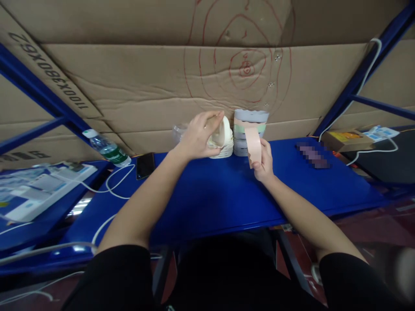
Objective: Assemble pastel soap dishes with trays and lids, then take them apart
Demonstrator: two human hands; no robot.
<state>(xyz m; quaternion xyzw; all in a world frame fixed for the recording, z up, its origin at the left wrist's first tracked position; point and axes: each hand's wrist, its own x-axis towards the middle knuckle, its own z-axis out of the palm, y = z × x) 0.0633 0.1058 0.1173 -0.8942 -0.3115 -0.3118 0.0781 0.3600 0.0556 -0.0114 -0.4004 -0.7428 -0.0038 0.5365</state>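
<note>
While your right hand (265,163) pinches pink piece (253,143), long axis near upright, mid-frame, your left hand (200,136) clasps cream piece (226,130) leftward.

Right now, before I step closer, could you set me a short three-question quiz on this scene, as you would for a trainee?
1. Which hand grips the pale pink band-shaped piece?
2. True or false: in this view, the clear plastic green-labelled bottle is left of the dark rectangular phone.
3. Fill in: the hand-drawn rings on the brown cardboard sheet are coloured ____.

Key: 1. The right hand. 2. True. 3. Red.
</note>
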